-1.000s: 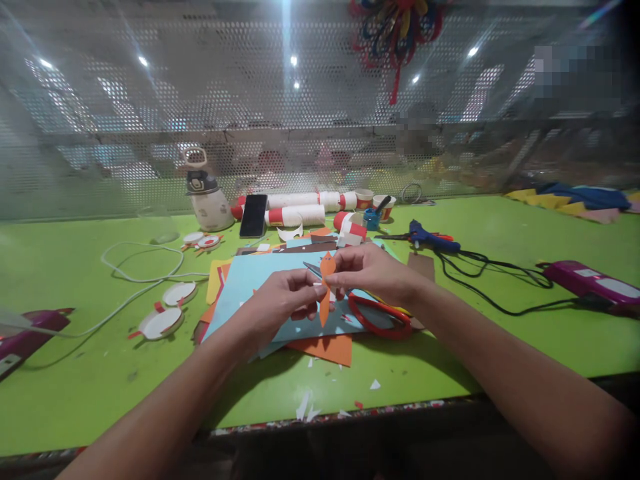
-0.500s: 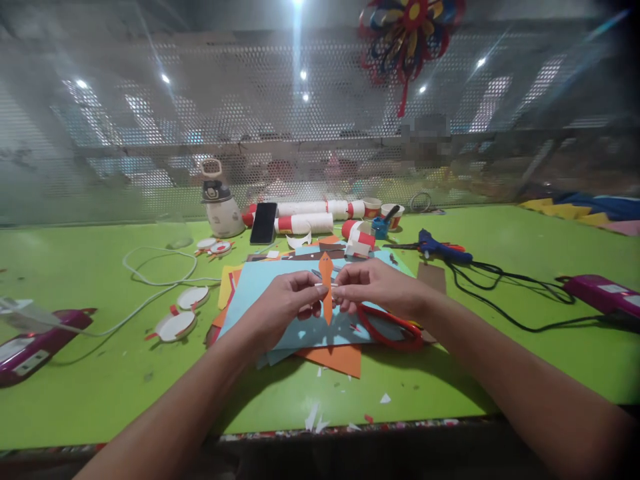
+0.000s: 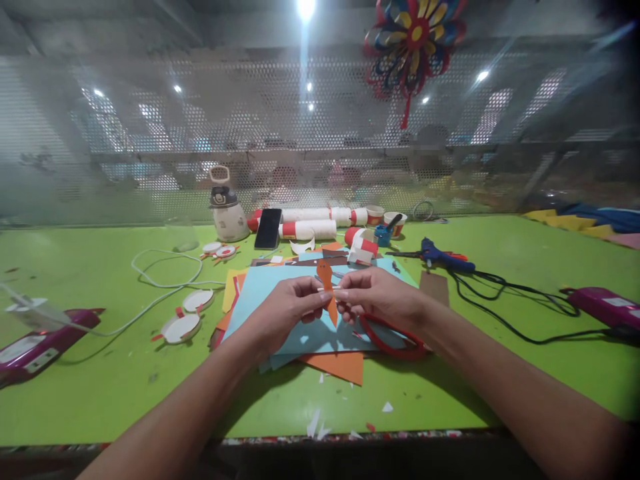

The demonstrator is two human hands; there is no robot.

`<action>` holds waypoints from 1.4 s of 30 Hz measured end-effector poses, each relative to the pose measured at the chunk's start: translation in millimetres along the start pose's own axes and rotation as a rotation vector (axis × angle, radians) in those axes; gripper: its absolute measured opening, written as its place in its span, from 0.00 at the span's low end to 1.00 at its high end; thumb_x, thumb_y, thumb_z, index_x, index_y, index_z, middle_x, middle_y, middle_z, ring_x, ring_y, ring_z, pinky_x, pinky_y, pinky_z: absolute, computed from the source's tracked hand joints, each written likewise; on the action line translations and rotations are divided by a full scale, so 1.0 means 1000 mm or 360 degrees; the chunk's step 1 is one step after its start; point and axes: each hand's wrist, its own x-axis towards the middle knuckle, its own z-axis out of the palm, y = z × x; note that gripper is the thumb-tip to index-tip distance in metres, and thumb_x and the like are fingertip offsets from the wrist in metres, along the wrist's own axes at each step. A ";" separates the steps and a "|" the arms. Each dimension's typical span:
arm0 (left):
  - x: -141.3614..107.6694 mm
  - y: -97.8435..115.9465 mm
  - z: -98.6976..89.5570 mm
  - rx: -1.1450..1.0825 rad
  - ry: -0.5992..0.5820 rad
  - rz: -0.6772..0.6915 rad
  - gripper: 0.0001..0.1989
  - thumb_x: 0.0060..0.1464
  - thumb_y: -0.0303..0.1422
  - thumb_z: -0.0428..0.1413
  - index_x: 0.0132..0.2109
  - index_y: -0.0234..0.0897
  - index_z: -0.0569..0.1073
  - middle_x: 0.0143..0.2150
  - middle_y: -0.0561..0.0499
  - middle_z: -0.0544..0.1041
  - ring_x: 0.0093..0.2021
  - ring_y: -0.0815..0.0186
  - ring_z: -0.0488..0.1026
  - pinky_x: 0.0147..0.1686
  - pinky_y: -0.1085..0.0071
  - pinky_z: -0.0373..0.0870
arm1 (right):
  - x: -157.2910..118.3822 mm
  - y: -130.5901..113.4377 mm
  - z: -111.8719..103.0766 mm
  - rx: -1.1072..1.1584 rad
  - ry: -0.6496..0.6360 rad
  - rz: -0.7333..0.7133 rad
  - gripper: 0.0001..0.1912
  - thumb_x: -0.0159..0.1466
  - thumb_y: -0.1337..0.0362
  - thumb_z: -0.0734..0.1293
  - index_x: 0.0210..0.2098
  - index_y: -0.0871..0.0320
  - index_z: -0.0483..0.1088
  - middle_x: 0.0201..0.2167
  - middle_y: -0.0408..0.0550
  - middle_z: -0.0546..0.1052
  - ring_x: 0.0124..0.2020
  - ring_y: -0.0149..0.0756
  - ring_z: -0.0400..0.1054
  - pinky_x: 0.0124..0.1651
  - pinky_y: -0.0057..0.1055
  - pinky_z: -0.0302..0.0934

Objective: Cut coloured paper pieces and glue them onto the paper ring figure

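Note:
Over the stacked sheets, an orange paper cutout [image 3: 325, 271] with a rounded dotted head and a pointed tail stands tilted between my fingertips. My left hand [image 3: 287, 303] pinches it at the middle from the left. My right hand [image 3: 377, 293] is closed from the other side, thumb against forefinger, at a thin white strip [image 3: 329, 289] that crosses the cutout; the fingers hide part of the strip. Light blue paper [image 3: 260, 283] lies below both hands. Red-handled scissors [image 3: 390, 349] rest on it by my right wrist.
White paper discs with red bits [image 3: 181, 328] lie at left, near a white cable [image 3: 145, 313]. Behind stand a bottle [image 3: 231, 220], a phone [image 3: 269, 229] and red-and-white paper-cup tubes [image 3: 317, 231]. A blue glue gun [image 3: 440, 255] and purple power strip [image 3: 603, 303] sit right.
The orange cutout has tilted, its head leaning left and its tail swinging right. Both hands keep their pinch. The whole view has shifted slightly.

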 end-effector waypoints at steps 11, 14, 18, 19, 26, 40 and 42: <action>0.001 -0.003 -0.002 -0.0004 0.0017 0.0081 0.13 0.50 0.38 0.60 0.29 0.33 0.68 0.24 0.56 0.64 0.24 0.73 0.57 0.26 0.72 0.51 | 0.003 0.008 0.004 -0.0011 -0.0022 0.0003 0.12 0.54 0.58 0.74 0.28 0.62 0.72 0.22 0.43 0.74 0.22 0.29 0.69 0.30 0.29 0.64; 0.002 -0.004 -0.003 0.0055 0.0064 0.0073 0.14 0.50 0.40 0.60 0.29 0.34 0.68 0.23 0.56 0.64 0.24 0.73 0.56 0.26 0.72 0.51 | 0.002 0.008 0.004 -0.0027 -0.0041 0.0000 0.12 0.54 0.59 0.73 0.28 0.61 0.72 0.23 0.44 0.74 0.23 0.29 0.69 0.30 0.29 0.63; 0.002 -0.004 -0.003 0.0081 0.0099 0.0053 0.13 0.50 0.39 0.59 0.28 0.34 0.68 0.23 0.55 0.65 0.24 0.73 0.58 0.26 0.72 0.52 | 0.001 0.006 0.003 -0.0139 -0.0029 0.0023 0.12 0.55 0.57 0.72 0.28 0.61 0.71 0.23 0.45 0.75 0.23 0.30 0.70 0.29 0.28 0.61; 0.002 -0.004 -0.003 0.0077 0.0100 0.0055 0.13 0.50 0.39 0.59 0.28 0.34 0.68 0.23 0.55 0.65 0.24 0.73 0.58 0.26 0.72 0.52 | 0.001 0.006 0.004 -0.0174 -0.0020 0.0019 0.12 0.55 0.57 0.72 0.28 0.60 0.71 0.22 0.45 0.75 0.23 0.30 0.69 0.28 0.28 0.61; 0.002 -0.004 -0.001 0.0051 0.0160 0.0036 0.12 0.45 0.37 0.62 0.26 0.34 0.69 0.21 0.56 0.65 0.23 0.73 0.57 0.26 0.72 0.51 | 0.003 0.010 0.011 -0.0279 0.0060 -0.0062 0.12 0.55 0.59 0.71 0.24 0.61 0.70 0.18 0.42 0.72 0.20 0.28 0.65 0.28 0.29 0.60; 0.003 -0.004 0.002 0.0007 0.0220 0.0017 0.12 0.43 0.36 0.63 0.25 0.34 0.71 0.21 0.56 0.65 0.22 0.73 0.56 0.25 0.72 0.49 | 0.004 0.011 0.017 -0.0281 0.0168 -0.0017 0.16 0.52 0.55 0.73 0.20 0.59 0.67 0.16 0.42 0.71 0.19 0.28 0.64 0.25 0.29 0.59; 0.003 -0.004 0.002 0.0015 0.0214 0.0021 0.12 0.44 0.37 0.63 0.25 0.34 0.71 0.20 0.56 0.65 0.22 0.73 0.56 0.25 0.72 0.49 | 0.004 0.012 0.017 -0.0324 0.0162 -0.0040 0.16 0.53 0.55 0.72 0.21 0.59 0.67 0.16 0.42 0.71 0.19 0.29 0.64 0.26 0.29 0.59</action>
